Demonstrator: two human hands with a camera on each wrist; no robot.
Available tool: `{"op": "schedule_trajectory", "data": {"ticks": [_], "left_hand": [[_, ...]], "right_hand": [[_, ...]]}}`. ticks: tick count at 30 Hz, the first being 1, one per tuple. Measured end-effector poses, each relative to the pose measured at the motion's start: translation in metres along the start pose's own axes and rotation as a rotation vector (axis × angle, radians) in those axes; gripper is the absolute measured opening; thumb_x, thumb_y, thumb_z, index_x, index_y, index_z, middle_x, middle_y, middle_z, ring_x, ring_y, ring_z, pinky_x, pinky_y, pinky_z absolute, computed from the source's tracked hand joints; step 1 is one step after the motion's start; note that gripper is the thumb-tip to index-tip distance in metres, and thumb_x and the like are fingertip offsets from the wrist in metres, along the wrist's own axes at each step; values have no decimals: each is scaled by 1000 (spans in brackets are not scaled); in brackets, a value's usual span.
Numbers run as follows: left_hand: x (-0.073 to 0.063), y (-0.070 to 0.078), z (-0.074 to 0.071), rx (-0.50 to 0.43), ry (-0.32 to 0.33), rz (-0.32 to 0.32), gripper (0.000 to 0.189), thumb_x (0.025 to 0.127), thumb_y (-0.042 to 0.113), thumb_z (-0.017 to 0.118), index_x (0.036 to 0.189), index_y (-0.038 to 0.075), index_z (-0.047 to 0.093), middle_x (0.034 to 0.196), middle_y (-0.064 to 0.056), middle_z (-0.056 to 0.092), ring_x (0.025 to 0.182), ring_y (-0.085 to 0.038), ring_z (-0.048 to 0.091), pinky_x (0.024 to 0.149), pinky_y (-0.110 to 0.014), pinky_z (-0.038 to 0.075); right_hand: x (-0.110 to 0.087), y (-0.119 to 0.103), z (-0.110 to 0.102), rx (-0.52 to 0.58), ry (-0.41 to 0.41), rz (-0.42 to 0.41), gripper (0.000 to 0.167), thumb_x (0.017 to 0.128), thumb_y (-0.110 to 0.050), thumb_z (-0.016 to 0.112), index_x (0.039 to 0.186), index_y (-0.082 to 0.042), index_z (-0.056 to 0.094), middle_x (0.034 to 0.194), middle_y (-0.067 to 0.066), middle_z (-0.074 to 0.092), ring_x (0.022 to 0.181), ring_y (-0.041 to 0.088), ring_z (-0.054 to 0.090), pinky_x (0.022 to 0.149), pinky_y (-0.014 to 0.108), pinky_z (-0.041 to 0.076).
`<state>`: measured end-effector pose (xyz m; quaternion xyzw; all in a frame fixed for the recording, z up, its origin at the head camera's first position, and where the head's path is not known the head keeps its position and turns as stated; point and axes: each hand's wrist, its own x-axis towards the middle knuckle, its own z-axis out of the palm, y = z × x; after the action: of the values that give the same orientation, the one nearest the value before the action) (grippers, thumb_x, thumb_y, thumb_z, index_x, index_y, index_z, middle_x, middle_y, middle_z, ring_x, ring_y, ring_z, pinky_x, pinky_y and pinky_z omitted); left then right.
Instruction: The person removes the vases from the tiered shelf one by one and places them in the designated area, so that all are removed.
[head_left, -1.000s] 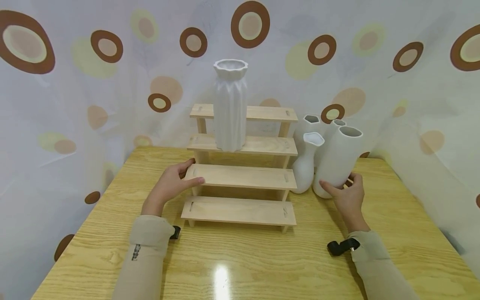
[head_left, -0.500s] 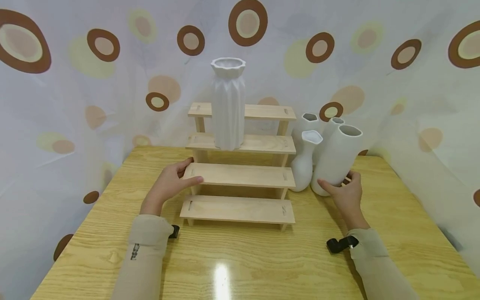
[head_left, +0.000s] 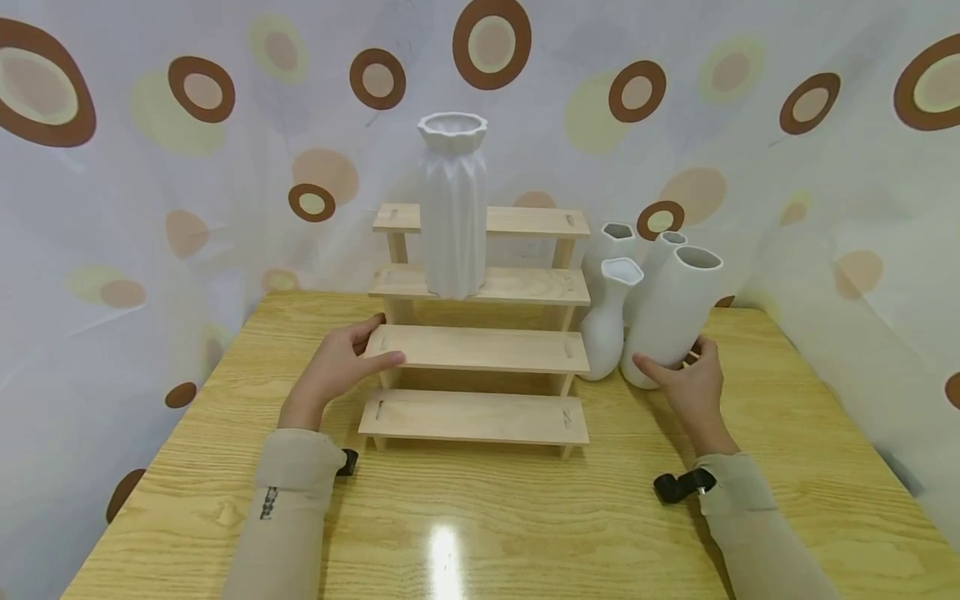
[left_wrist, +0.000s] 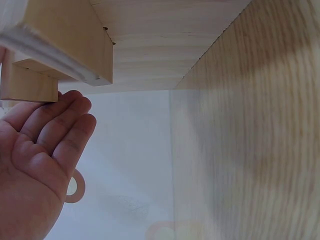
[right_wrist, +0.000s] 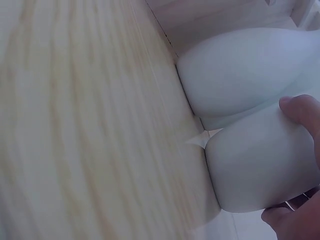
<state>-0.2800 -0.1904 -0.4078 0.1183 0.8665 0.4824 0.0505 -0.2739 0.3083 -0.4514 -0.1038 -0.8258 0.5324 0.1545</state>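
Observation:
A tiered wooden display stand (head_left: pixel 480 347) sits on the table. My left hand (head_left: pixel 330 371) grips the left end of its second step from the bottom, thumb on top, the other fingers beneath and behind, as the left wrist view shows (left_wrist: pixel 45 145). My right hand (head_left: pixel 693 396) holds a smooth white cylindrical vase (head_left: pixel 670 317) low on its body, thumb in front and fingers round the right side. In the right wrist view this vase (right_wrist: pixel 260 160) has its base on the tabletop. A tall pleated white vase (head_left: pixel 453 217) stands upright on the stand's third step.
Just right of the stand is a narrow-necked white vase (head_left: pixel 602 337). Behind it are a vase with an angular mouth (head_left: pixel 609 254) and another white vase (head_left: pixel 660 254), both partly hidden. The wood-grain table (head_left: pixel 525 525) meets a wall covering (head_left: pixel 225 183) with printed circles.
The view shifts slightly, so everything sits a little higher and further left. Both hands keep their holds on the stand and the cylindrical vase; neither visibly moves.

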Motion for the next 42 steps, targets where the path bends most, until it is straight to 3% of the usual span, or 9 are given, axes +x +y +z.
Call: {"op": "schedule_trajectory", "data": {"ticks": [8, 16, 42], "left_hand": [[0, 0, 1, -6, -2, -1, 96, 82, 55, 75, 156, 14, 30, 156, -8, 34, 138, -31, 39, 109, -49, 35], [0, -2, 0, 11, 1, 2, 96, 83, 57, 74, 156, 14, 30, 157, -8, 33, 139, -32, 39, 110, -50, 35], [0, -2, 0, 0, 1, 12, 98, 82, 56, 75, 156, 11, 29, 156, -10, 34, 138, -31, 40, 109, -49, 36]], "right_hand": [[1, -3, -5, 8, 17, 2, 98, 80, -38, 84, 150, -3, 26, 142, 14, 37, 128, 28, 40, 104, 43, 37], [3, -12, -7, 64, 38, 6, 96, 80, -36, 84, 150, -3, 29, 145, 14, 36, 128, 28, 39, 112, 44, 29], [-3, -42, -18, 153, 124, 26, 82, 83, -32, 82, 147, -8, 37, 143, 10, 39, 130, 25, 40, 116, 39, 26]]}}
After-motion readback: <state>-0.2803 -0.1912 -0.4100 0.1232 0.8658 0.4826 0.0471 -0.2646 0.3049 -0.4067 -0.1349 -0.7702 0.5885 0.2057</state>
